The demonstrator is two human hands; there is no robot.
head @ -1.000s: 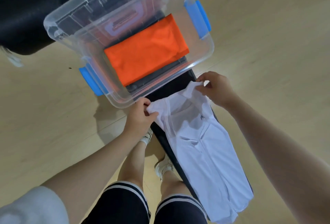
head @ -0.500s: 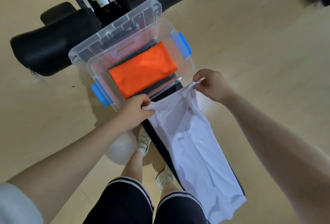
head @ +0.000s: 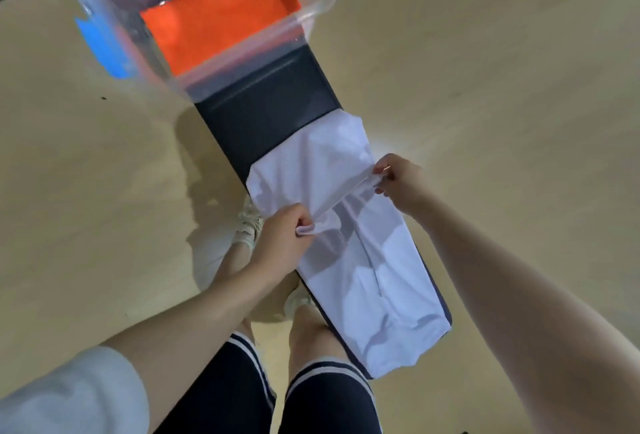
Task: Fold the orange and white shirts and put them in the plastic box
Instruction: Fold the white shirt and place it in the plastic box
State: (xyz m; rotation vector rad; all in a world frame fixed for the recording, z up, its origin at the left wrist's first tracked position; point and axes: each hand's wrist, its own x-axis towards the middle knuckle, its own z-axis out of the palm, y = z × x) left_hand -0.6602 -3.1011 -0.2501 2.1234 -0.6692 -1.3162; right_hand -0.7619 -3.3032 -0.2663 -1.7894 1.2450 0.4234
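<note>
A white shirt (head: 374,281) lies lengthwise on a narrow dark bench (head: 270,111), its far end doubled back toward me. My left hand (head: 280,236) pinches one corner of that folded-over end at the bench's left edge. My right hand (head: 398,180) grips the other corner at the right edge, with the fabric stretched between them. The folded orange shirt (head: 214,21) lies flat inside the clear plastic box (head: 311,11) at the bench's far end.
The box has blue latches (head: 104,45) on its sides. Light wooden floor (head: 502,70) surrounds the bench. My legs in dark shorts and my pale shoes (head: 247,225) stand to the left of the bench, close to it.
Both hands have pulled the shirt's far end back toward me, away from the box, folding it over the shirt's middle. The dark bench surface below the box is now exposed.
</note>
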